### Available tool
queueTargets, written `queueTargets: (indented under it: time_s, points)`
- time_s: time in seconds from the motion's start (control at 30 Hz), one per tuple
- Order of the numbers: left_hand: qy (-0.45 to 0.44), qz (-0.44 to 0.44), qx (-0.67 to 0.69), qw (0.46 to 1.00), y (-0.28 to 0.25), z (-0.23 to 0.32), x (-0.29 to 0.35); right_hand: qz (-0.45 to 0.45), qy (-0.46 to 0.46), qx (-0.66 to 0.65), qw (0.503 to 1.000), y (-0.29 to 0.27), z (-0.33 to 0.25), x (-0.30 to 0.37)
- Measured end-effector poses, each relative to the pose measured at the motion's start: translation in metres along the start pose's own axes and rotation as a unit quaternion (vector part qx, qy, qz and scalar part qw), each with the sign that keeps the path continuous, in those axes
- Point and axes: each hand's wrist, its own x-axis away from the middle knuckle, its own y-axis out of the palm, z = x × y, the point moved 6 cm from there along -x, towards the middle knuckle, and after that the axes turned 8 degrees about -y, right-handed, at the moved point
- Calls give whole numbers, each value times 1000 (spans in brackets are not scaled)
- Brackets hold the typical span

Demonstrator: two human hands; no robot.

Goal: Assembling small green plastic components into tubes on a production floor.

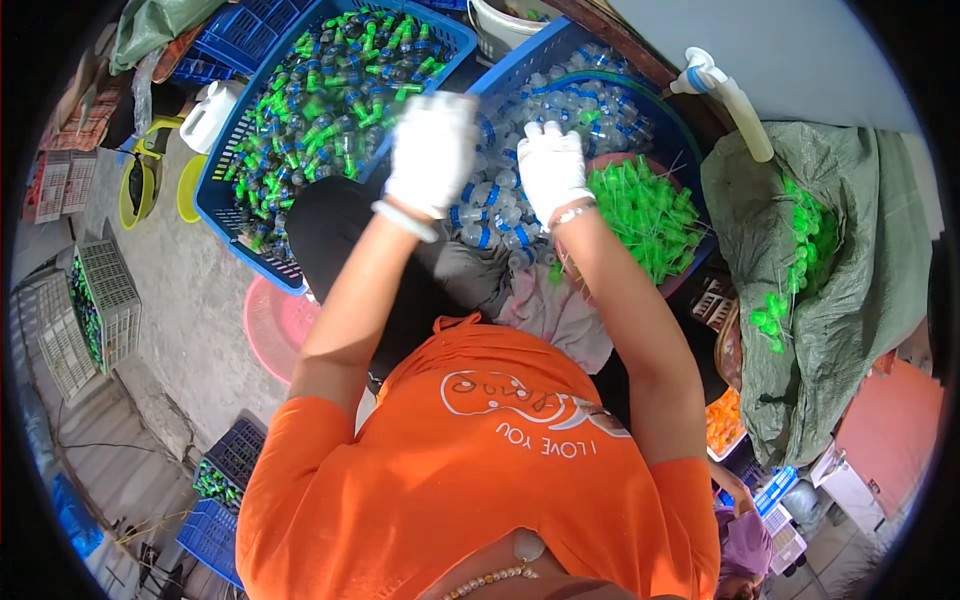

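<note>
My left hand (432,158), in a white glove and smeared by motion, is over the inner edge of a blue crate (222,190). That crate is heaped with small bottles with green tops (330,110). My right hand (552,172), also white-gloved, has its fingers curled in; what they hold, if anything, is hidden. Beneath it, clear bottles with blue bands (490,215) fill a second blue basket (540,48). Just right of my right wrist, bright green tops with thin tubes (645,220) are piled in a pink basin (612,160).
A green-grey sack (740,240) with more green tops stands at the right, below a white pipe (740,110). A pink basin (275,325) lies left of my legs. Grey crates (110,300) and a white jug (208,115) are farther left. Another person (745,540) is at lower right.
</note>
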Motion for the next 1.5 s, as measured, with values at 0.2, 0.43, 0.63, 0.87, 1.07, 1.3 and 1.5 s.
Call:
queueTargets:
  time_s: [0.2, 0.43, 0.63, 0.87, 1.07, 1.3, 1.5]
  points:
    - [4, -99, -67, 993, 93, 13, 4, -60, 36, -12, 997, 24, -3, -15]
    - [23, -59, 321, 945, 68, 43, -13, 163, 82, -234, 955, -56, 44, 61]
    - [70, -73, 490, 866, 50, 114, -51, 357, 240, -420, 799, -96, 103, 133]
    - [-38, -145, 701, 697, 78, 139, -63, 425, 370, -413, 716, -109, 148, 155]
    - [-60, -169, 694, 697, 91, 135, -62, 387, 351, -320, 790, -100, 154, 151]
    - [-69, -171, 672, 717, 88, 135, -62, 392, 357, -318, 786, -89, 157, 153]
    - [-63, -175, 671, 718, 92, 134, -60, 383, 359, -303, 795, -96, 153, 152]
